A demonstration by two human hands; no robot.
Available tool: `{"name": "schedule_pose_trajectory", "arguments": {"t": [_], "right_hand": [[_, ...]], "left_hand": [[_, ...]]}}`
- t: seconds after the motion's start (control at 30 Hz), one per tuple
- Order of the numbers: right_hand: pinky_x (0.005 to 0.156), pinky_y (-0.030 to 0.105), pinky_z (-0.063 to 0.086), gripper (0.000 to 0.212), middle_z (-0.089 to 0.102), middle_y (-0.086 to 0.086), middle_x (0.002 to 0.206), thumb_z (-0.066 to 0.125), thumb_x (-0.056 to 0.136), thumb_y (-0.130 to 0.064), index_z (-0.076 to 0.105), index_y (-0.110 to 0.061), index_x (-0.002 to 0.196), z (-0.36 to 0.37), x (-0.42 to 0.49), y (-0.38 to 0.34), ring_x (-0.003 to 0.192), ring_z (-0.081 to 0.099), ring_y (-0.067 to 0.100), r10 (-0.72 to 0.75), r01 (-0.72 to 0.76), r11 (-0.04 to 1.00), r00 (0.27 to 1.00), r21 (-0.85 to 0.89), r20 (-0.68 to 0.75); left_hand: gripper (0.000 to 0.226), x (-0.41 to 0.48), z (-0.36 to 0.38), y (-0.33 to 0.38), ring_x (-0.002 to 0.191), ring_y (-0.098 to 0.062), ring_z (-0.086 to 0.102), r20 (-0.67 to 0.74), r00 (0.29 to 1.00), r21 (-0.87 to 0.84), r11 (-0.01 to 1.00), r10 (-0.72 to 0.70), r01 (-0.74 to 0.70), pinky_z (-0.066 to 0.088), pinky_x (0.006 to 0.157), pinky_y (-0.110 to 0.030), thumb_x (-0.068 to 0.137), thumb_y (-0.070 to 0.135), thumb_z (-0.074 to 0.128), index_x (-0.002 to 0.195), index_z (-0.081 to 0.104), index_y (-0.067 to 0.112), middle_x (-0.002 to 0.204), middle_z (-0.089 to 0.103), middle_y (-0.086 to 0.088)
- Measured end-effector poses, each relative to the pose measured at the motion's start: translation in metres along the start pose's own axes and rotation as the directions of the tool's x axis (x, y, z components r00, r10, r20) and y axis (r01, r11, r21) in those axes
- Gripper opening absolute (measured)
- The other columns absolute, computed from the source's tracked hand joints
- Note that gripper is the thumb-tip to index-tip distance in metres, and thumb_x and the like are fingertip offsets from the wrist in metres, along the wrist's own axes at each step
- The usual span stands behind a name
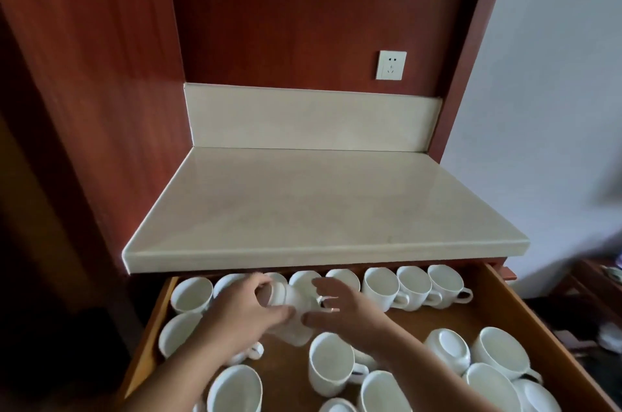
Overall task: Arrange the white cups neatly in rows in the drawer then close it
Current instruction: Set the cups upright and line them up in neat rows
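A: What is shown in the head view?

B: An open wooden drawer (525,320) is seen pulled out beneath a pale stone countertop (319,206), set in a red-brown wooden cabinet (101,92). A white wall socket (391,65) is mounted on the back panel.

A: And the glossy white ceramic cups (380,288)?

B: A row is lined up along the drawer's back edge, upright. Others are scattered loosely nearer the front, and one at the right is turned bottom-up (449,349).

A: How are the hands placed?

B: One blurred white cup (289,314) is held tilted between them, near the back row. The left hand (245,314) is curled around its left side, fingers closed on it. The right hand (340,309) is half spread, fingers loosely extended beside the cup; whether it is gripped on that side cannot be told.
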State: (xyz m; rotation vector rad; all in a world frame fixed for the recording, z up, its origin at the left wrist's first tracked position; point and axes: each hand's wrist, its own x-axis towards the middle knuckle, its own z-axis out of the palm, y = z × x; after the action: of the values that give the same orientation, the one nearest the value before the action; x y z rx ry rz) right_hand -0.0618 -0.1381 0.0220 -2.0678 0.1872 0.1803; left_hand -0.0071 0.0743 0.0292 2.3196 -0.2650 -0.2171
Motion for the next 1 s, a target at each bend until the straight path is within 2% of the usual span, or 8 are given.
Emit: {"name": "schedule_pose_trajectory", "arguments": {"t": [0.07,0.17,0.33,0.47,0.57,0.63,0.83,1.0], "right_hand": [[0.096,0.042,0.057,0.085,0.062,-0.007,0.130,0.090,0.055,-0.048,0.054,-0.042,0.132,0.005,0.002,-0.007,0.113,0.066,0.011,-0.049,0.044,0.989,0.998,0.141,0.032],[0.087,0.043,0.061,0.088,0.063,0.001,0.125,0.092,0.068,-0.018,0.048,-0.038,0.141,0.011,0.003,-0.021,0.103,0.072,0.018,-0.114,0.098,0.968,0.992,0.231,0.057],[0.076,0.034,0.063,0.087,0.062,-0.007,0.120,0.090,0.069,-0.010,0.046,-0.040,0.138,0.024,0.009,-0.037,0.093,0.071,0.013,-0.164,0.163,0.975,0.986,0.149,-0.008],[0.083,0.032,0.052,0.090,0.054,-0.006,0.124,0.092,0.063,-0.032,0.044,-0.040,0.138,0.037,0.021,-0.035,0.104,0.057,0.015,-0.168,0.141,0.967,0.979,-0.214,-0.115],[0.085,0.030,0.049,0.093,0.046,-0.007,0.126,0.090,0.063,-0.038,0.040,-0.040,0.142,0.048,0.024,-0.029,0.104,0.050,0.013,-0.136,0.098,0.938,0.986,-0.334,-0.095],[0.086,0.031,0.050,0.098,0.045,-0.006,0.133,0.089,0.063,-0.039,0.038,-0.039,0.146,0.054,0.027,-0.025,0.105,0.049,0.014,-0.110,0.076,0.924,0.991,-0.374,-0.071],[0.096,0.038,0.049,0.102,0.044,-0.001,0.138,0.083,0.066,-0.043,0.028,-0.040,0.152,0.072,0.038,-0.017,0.121,0.050,0.025,-0.019,-0.001,0.860,0.999,-0.511,-0.033],[0.087,0.032,0.040,0.099,0.043,0.002,0.138,0.080,0.072,-0.040,0.025,-0.035,0.154,0.082,0.044,-0.011,0.124,0.046,0.027,-0.023,0.027,0.799,1.000,-0.601,0.015]], "left_hand": [[0.040,-0.004,-0.010,0.003,0.080,0.001,0.070,0.027,0.996,-0.297,0.951,-0.081,0.086,0.053,0.065,-0.020,0.075,0.049,0.085,0.107,0.072,0.029,0.100,0.076,0.008],[0.025,-0.011,-0.020,0.007,0.083,-0.018,0.076,0.233,0.958,-0.685,0.671,-0.168,0.284,0.057,0.062,-0.024,0.089,0.032,0.076,0.106,0.077,0.013,0.104,0.078,-0.014],[0.039,-0.008,-0.019,-0.012,0.077,-0.026,0.071,0.323,0.918,-0.790,0.469,-0.231,0.395,0.057,0.059,-0.033,0.088,0.041,0.071,0.113,0.074,0.011,0.097,0.074,-0.017],[0.037,0.000,-0.022,-0.038,0.081,-0.017,0.075,0.125,0.966,-0.503,0.825,-0.227,0.259,0.062,0.075,-0.042,0.093,0.057,0.060,0.101,0.077,0.025,0.098,0.079,0.000],[0.024,-0.001,-0.027,-0.057,0.090,-0.008,0.070,0.028,0.991,-0.169,0.976,-0.134,0.137,0.061,0.080,-0.038,0.088,0.049,0.065,0.104,0.071,0.032,0.097,0.075,0.011],[0.023,-0.004,-0.026,-0.065,0.091,-0.003,0.066,0.082,0.994,0.041,0.997,-0.066,0.063,0.059,0.073,-0.030,0.089,0.046,0.066,0.108,0.069,0.033,0.101,0.073,0.013],[0.029,0.000,-0.014,-0.083,0.111,-0.013,0.064,0.198,0.974,0.367,0.914,0.107,-0.175,0.054,0.094,-0.034,0.090,0.030,0.065,0.119,0.067,0.034,0.126,0.064,0.010],[0.013,0.007,-0.007,-0.090,0.079,-0.015,0.062,0.259,0.951,0.439,0.857,0.166,-0.269,0.053,0.066,-0.036,0.086,0.018,0.060,0.086,0.056,0.030,0.088,0.060,0.009]]}}
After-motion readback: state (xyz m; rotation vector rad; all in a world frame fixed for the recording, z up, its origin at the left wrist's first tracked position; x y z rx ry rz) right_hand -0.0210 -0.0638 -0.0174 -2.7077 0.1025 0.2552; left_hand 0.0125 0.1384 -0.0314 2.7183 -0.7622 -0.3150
